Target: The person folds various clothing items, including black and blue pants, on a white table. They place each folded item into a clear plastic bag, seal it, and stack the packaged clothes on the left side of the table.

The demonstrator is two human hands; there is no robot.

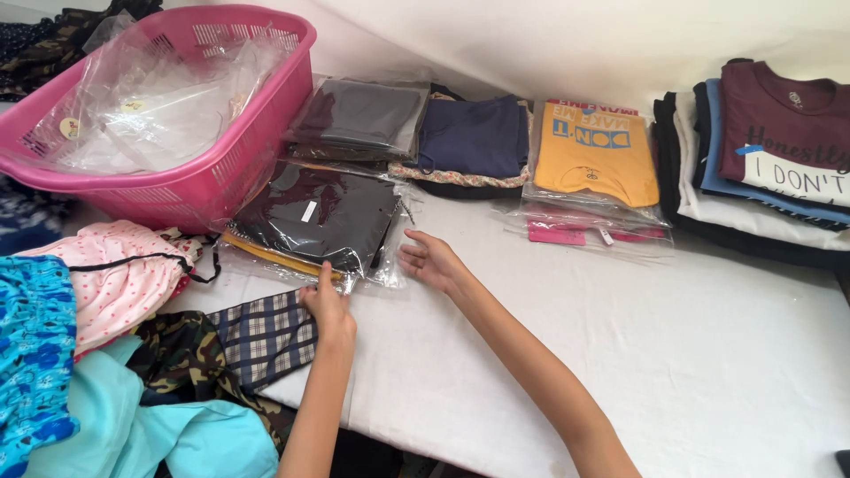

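Clear plastic wraps the dark folded garment [319, 217], lying flat on the white counter [673, 354] just beside the pink basket [221, 168], its long axis slanting left to right. The left hand [326, 305] pinches its near edge; the right hand [432, 259] rests open alongside.
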